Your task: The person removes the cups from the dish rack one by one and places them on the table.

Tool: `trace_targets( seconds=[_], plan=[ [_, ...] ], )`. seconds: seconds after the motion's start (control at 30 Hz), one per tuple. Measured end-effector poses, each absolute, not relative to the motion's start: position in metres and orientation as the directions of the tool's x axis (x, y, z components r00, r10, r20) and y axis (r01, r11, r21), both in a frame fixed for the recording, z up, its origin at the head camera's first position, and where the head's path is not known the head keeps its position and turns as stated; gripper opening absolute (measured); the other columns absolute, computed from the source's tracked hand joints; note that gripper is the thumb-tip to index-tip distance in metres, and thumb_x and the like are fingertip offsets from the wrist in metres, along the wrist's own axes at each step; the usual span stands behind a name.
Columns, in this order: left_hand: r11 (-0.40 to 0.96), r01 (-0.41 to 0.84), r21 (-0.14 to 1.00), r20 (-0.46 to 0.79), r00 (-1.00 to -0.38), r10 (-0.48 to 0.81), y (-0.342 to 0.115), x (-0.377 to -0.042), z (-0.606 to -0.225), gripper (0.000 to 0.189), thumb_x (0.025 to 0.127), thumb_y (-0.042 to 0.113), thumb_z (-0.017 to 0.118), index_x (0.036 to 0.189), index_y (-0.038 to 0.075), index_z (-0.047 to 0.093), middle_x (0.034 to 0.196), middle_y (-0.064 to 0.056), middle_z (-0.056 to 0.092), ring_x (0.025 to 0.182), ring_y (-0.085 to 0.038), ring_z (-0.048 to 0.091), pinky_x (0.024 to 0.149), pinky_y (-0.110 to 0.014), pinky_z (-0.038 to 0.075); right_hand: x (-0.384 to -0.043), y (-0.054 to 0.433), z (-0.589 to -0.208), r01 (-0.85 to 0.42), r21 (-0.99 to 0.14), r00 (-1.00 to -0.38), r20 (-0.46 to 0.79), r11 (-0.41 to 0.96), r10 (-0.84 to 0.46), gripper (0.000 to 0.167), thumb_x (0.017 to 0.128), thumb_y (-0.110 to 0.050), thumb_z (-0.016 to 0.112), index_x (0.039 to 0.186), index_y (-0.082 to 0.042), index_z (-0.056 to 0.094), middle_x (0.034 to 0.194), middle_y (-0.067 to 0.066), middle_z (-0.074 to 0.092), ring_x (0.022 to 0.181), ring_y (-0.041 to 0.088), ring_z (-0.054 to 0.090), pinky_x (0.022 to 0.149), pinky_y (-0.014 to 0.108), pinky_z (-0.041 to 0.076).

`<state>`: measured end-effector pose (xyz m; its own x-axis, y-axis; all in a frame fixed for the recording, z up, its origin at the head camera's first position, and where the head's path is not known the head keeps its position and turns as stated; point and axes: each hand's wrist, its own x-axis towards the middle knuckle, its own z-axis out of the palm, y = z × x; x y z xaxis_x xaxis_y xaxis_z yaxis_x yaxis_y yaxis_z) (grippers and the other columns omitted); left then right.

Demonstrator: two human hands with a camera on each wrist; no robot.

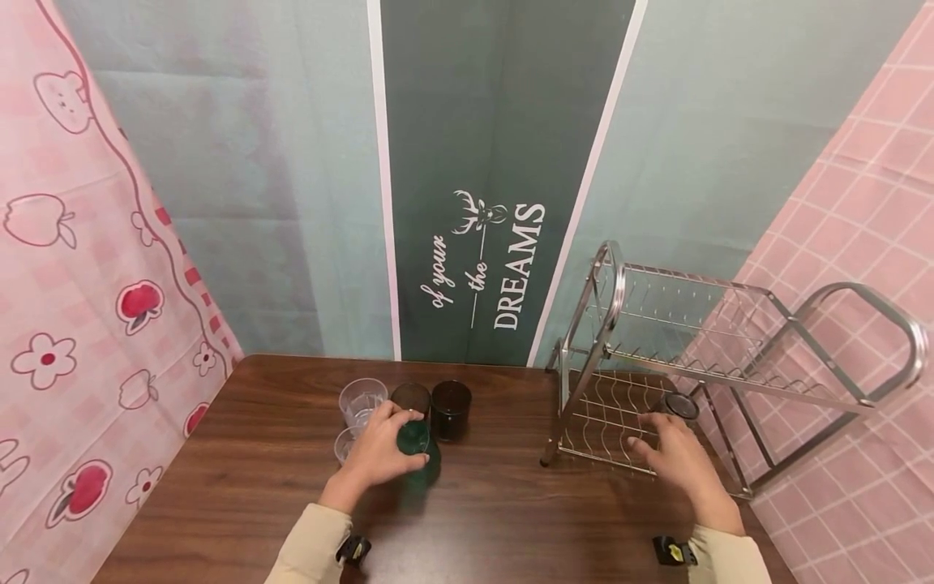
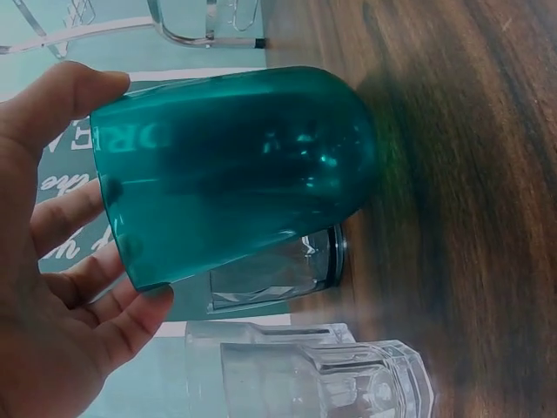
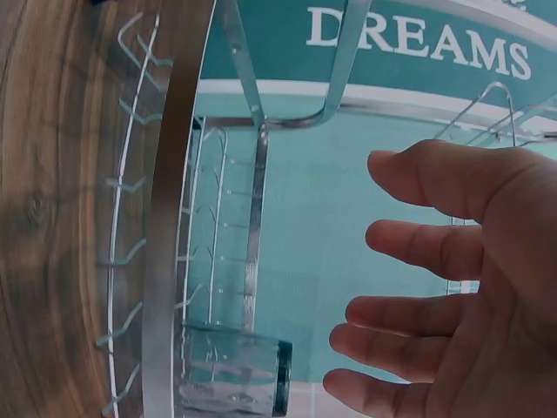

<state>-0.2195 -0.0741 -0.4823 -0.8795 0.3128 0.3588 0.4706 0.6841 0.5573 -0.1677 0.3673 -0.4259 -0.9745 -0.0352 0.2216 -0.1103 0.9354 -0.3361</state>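
Fingers of your left hand (image 1: 381, 454) curl round translucent teal plastic tumbler (image 1: 418, 454); fingers of your right hand (image 1: 674, 451) spread, holding nothing.

Head view: tumbler stands on dark wood-grain table (image 1: 503, 519), beside two dark smoky cups (image 1: 450, 410) and two clear ribbed cups (image 1: 361, 401). Chrome wire two-tier dish rack (image 1: 657, 373) at right; right hand at its lower shelf, near one glass (image 1: 680, 405) already there.

Left wrist view: thumb (image 2: 65, 96) and fingers (image 2: 122, 309) clamp tumbler (image 2: 235, 170) near rim; smooth wall, rounded base.

Right wrist view: right hand (image 3: 461, 287) open, apart from clear ribbed glass (image 3: 231, 370) on its side on shelf.

Judgement: pickup step. Next: lift clear, carry to rack.
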Motion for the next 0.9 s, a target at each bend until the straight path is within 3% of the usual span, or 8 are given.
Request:
trace_targets(
  seconds=[0.27, 0.63, 0.9],
  plan=[
    [0.72, 0.451, 0.527, 0.359, -0.886, 0.293, -0.075, -0.224, -0.484, 0.056, 0.059, 0.035, 0.082, 0.109, 0.013, 0.068, 0.095, 0.0, 0.045, 0.09, -0.021, 0.044, 0.071, -0.037, 0.043, -0.177, 0.384, -0.427, -0.068, -0.295, -0.975, 0.224, 0.953, 0.0, 0.046, 0.081, -0.017, 0.067, 0.113, 0.013, 0.052, 0.109, 0.039, 0.045, 0.097, 0.057, 0.045, 0.075, 0.061, 0.039],
    [0.772, 0.396, 0.497, 0.336, -0.908, 0.249, -0.072, -0.226, -0.483, 0.057, 0.061, 0.036, 0.081, 0.111, 0.013, 0.068, 0.098, -0.004, 0.046, 0.092, -0.025, 0.042, 0.07, -0.039, 0.043, -0.193, 0.404, -0.437, -0.077, -0.29, -0.956, 0.295, 0.954, 0.013, 0.049, 0.081, -0.015, 0.066, 0.117, 0.013, 0.048, 0.12, 0.043, 0.035, 0.105, 0.06, 0.035, 0.082, 0.065, 0.031],
    [0.786, 0.381, 0.487, 0.34, -0.911, 0.232, -0.07, -0.229, -0.482, 0.057, 0.061, 0.035, 0.081, 0.111, 0.012, 0.068, 0.101, -0.006, 0.047, 0.092, -0.026, 0.041, 0.07, -0.039, 0.042, -0.201, 0.417, -0.441, -0.026, -0.293, -0.957, 0.282, 0.956, 0.061, 0.048, 0.082, -0.016, 0.065, 0.119, 0.011, 0.049, 0.124, 0.043, 0.03, 0.107, 0.063, 0.029, 0.076, 0.071, 0.029]
  ],
)
